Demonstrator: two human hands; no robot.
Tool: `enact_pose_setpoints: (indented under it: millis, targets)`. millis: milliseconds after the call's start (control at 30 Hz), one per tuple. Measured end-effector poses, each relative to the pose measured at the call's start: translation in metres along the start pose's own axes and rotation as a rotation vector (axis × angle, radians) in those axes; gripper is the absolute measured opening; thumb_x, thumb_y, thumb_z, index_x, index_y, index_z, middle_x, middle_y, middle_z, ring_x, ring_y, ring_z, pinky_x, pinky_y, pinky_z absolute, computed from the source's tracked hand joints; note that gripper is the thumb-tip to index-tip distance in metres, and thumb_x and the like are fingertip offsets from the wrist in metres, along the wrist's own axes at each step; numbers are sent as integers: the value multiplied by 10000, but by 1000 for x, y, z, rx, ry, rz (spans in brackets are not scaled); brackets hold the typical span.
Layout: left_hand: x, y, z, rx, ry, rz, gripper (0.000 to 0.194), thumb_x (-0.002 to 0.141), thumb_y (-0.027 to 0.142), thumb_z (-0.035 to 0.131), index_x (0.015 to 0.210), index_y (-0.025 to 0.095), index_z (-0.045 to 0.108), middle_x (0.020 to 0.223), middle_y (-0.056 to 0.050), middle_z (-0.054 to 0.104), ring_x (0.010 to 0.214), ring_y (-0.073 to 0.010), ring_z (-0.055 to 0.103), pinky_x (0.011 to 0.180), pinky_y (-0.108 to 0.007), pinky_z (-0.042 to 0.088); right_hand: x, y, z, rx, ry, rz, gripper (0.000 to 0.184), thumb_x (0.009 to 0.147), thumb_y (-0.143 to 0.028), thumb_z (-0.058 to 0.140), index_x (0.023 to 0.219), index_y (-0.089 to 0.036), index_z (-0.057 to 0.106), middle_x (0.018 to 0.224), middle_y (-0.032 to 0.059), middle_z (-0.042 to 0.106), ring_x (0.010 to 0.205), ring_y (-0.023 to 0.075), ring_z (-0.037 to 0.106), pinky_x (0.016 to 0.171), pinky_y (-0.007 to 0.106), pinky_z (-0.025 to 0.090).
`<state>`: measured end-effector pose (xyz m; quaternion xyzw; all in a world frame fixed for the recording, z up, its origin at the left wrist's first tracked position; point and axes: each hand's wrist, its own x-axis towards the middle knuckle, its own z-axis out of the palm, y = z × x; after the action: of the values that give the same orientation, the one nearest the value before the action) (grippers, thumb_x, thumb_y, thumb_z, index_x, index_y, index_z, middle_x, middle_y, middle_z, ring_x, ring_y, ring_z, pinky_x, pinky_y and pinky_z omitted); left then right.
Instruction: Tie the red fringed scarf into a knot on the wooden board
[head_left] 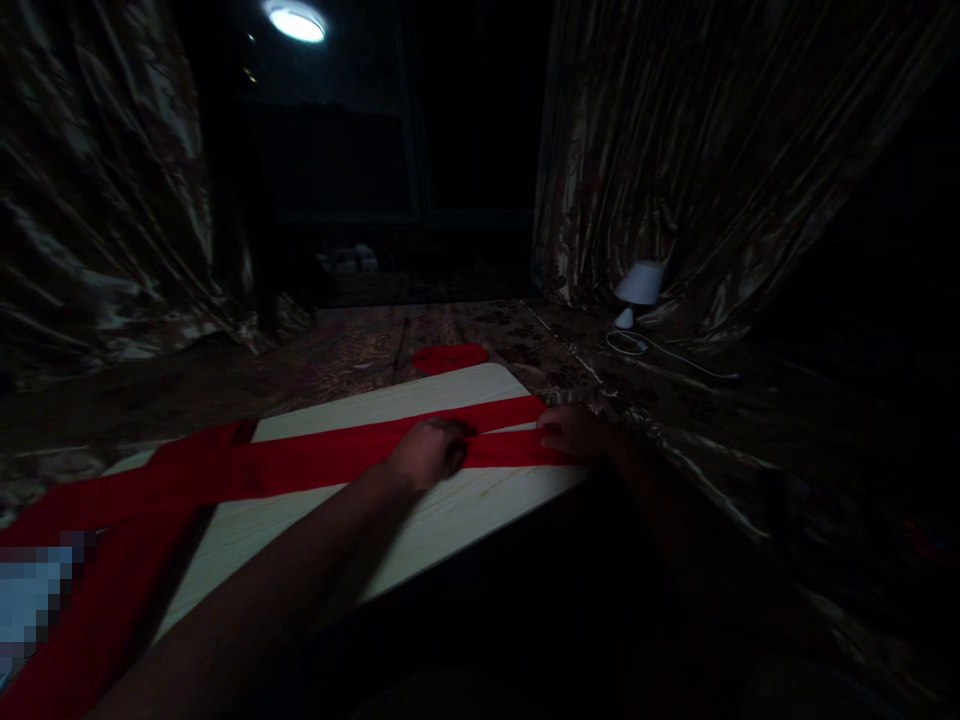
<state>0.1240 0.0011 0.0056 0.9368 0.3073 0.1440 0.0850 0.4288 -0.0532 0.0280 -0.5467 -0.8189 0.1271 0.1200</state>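
Note:
A long strip of red fabric [300, 465] runs across a pale wood-grain board [465, 505]. Toward its right end the strip parts into two bands with a narrow gap between them. My left hand [431, 452] rests at the place where the bands part, its fingers curled closed on the cloth. At the board's right edge, my right hand [576, 432] pinches the fabric's end. More red cloth hangs over the board's left side and spreads toward the lower left. The dim light hides the exact grip of the fingertips.
A round red piece [450, 358] lies beyond the board on the patterned carpet [360, 345]. A small white lamp [639, 285] with a loose cord stands at the right by the curtains [615, 150]. A pixelated bluish patch covers the lower left.

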Motion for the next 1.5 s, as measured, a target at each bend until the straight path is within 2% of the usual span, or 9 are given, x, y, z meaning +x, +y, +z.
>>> enact_pose_setpoints:
  millis: [267, 367, 533, 800, 933, 1033, 1267, 1400, 1500]
  targets:
    - [19, -24, -1, -89, -21, -249, 300, 892, 272, 493, 1092, 191, 700, 840, -72, 740, 717, -187, 662, 679, -273, 465, 7, 11, -10, 201, 71, 76, 126, 831, -260, 579, 902, -179, 645, 907, 47, 692, 808, 179, 595, 740, 276, 433]
    - [27, -36, -5, -156, 35, -239, 192, 866, 237, 518, 995, 197, 654, 805, -46, 720, 695, -171, 632, 651, -263, 437, 17, 18, -13, 286, 69, 127, 160, 776, -278, 632, 895, -172, 643, 835, 27, 674, 751, 174, 580, 682, 271, 422]
    - [24, -34, -21, -61, 173, -233, 173, 895, 284, 488, 1011, 210, 594, 875, -60, 702, 757, -192, 623, 672, -290, 438, 22, 14, -18, 236, 323, 181, 128, 760, -247, 623, 864, -173, 639, 807, 8, 649, 746, 164, 554, 670, 259, 402]
    - [-25, -17, -5, 64, -88, 82, 187, 855, 239, 536, 1003, 228, 651, 1063, -84, 691, 991, -221, 634, 920, -348, 482, -15, 12, 16, 203, -329, 23, 274, 628, -97, 713, 896, -154, 708, 930, 42, 709, 831, 174, 628, 717, 246, 448]
    - [-36, -18, -5, 70, -36, 57, 237, 874, 277, 518, 1053, 208, 657, 1151, -131, 655, 1096, -246, 599, 945, -357, 483, -21, 8, 22, 201, -365, 58, 334, 633, -138, 740, 966, -156, 724, 1007, 64, 717, 877, 197, 648, 739, 261, 467]
    - [-37, -19, -16, -27, -88, -91, 290, 887, 346, 512, 1138, 223, 592, 1060, -100, 683, 955, -222, 645, 825, -324, 505, -22, 3, 12, 171, -336, 49, 244, 696, -213, 722, 934, -159, 733, 965, 61, 723, 872, 205, 646, 762, 275, 462]
    - [-14, -41, -34, -310, -58, -264, 313, 897, 480, 458, 978, 201, 576, 758, -17, 645, 682, -169, 572, 617, -268, 427, -10, 17, -19, 349, -10, 127, 320, 882, -451, 535, 960, -172, 671, 927, 52, 711, 827, 202, 620, 703, 275, 463]
    - [7, -53, -32, -216, -271, -269, 372, 863, 485, 484, 920, 176, 683, 728, -40, 675, 674, -184, 595, 639, -280, 438, 6, 35, -19, 395, -165, 207, 290, 841, -457, 573, 863, -180, 657, 812, 27, 697, 697, 170, 595, 603, 251, 438]
    - [14, -53, -26, -82, -313, -212, 436, 826, 370, 512, 1170, 174, 696, 1079, -98, 740, 951, -239, 671, 841, -296, 473, 15, 48, -8, 181, -299, 276, 212, 781, -372, 650, 708, -173, 649, 700, 19, 667, 626, 151, 563, 554, 239, 390]
